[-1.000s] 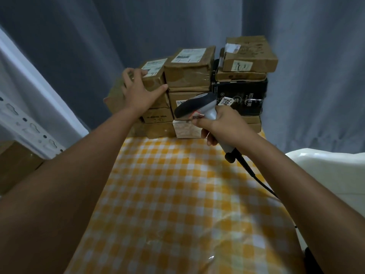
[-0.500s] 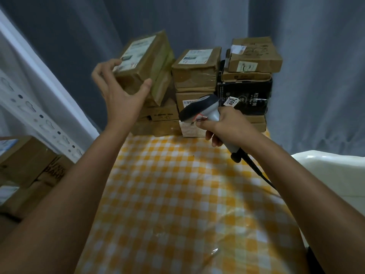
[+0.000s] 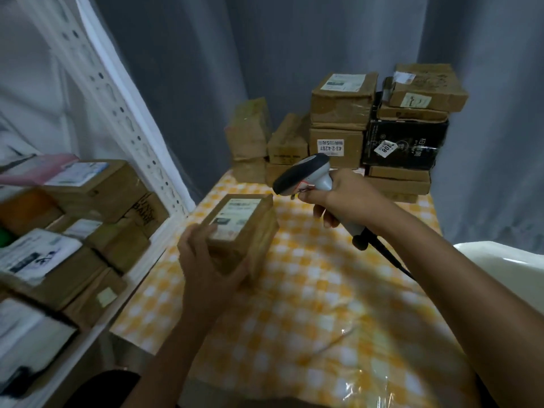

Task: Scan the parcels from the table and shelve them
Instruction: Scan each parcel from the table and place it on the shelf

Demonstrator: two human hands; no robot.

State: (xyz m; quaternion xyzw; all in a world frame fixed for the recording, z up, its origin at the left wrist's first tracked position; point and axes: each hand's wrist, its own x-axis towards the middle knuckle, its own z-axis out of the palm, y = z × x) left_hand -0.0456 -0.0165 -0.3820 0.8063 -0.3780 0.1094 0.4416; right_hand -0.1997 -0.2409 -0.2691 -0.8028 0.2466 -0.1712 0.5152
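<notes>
A cardboard parcel [image 3: 241,231] is being gripped by the left hand [image 3: 206,260] beside the barcode scanner [image 3: 303,175], which is being clasped by the right hand [image 3: 344,201]; a tilted label risks being misread.

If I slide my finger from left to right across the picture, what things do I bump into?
Shelf parcels → white shelf post → left hand holding a parcel → scanner in the right hand → black box.

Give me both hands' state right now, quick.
Left hand: holding a labelled cardboard parcel, label up.
Right hand: gripping the barcode scanner.
</notes>
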